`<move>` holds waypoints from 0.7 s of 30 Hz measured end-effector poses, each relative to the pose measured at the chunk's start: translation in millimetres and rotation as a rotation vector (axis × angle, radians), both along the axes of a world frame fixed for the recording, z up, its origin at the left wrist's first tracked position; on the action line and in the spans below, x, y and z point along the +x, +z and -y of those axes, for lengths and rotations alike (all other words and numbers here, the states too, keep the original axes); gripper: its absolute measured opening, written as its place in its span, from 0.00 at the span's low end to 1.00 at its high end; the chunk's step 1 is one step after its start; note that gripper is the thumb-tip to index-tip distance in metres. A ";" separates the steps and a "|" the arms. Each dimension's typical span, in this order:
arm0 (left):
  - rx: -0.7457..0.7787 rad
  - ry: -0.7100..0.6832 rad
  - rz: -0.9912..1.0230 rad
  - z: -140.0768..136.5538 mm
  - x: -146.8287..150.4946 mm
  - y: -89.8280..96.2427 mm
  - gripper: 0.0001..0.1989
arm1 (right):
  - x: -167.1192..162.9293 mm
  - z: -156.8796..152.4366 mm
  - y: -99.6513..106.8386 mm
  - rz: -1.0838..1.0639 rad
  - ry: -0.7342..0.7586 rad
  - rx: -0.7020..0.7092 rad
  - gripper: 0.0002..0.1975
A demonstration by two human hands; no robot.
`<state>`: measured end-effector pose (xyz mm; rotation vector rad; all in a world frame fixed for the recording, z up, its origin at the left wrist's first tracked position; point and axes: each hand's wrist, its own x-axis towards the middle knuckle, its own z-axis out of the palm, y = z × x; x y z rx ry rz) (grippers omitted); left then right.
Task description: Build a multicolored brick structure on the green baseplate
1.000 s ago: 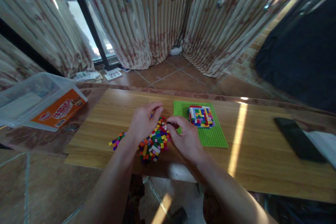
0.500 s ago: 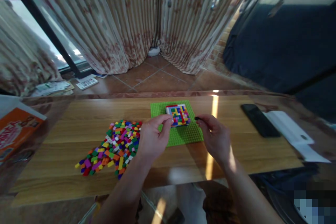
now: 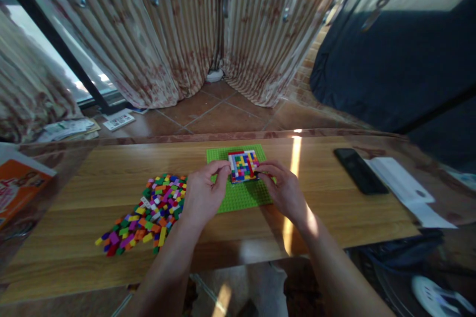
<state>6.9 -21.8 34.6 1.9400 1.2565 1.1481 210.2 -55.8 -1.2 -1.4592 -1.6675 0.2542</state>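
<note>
A block built of many-coloured toy bricks (image 3: 243,164) stands on a green studded baseplate (image 3: 245,203). Its top is a patchwork of red, yellow, white, blue and green. My left hand (image 3: 206,190) is at the block's left side, thumb and forefinger pinched; whether a piece sits between the fingertips cannot be made out. On the opposite side my right hand (image 3: 282,188) pinches a small dark brick (image 3: 256,173) against the right edge of the block. A heap of loose toy bricks (image 3: 159,208) lies left of the baseplate, partly covered by my left hand and forearm.
A black phone (image 3: 360,171) and a white paper or card piece (image 3: 401,181) lie at the right end of the wooden table (image 3: 327,218). An orange and white package (image 3: 22,183) is at the far left. Striped curtains (image 3: 186,34) hang beyond the table.
My right hand has moved left with the dark brick, from beside the block to its right edge. My left hand stays pinched at the block's left side. The whole view has shifted slightly.
</note>
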 end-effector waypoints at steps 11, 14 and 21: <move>0.014 -0.024 -0.084 -1.0 0.8 1.6 0.10 | -0.2 -0.9 3.8 0.016 0.023 -0.034 0.09; 0.021 -0.034 -0.085 -1.3 1.6 1.7 0.10 | -2.1 -0.3 2.7 -0.047 0.001 -0.028 0.08; 0.025 -0.027 -0.105 -2.8 0.6 -0.5 0.10 | -3.9 2.0 0.8 -0.174 -0.040 -0.052 0.07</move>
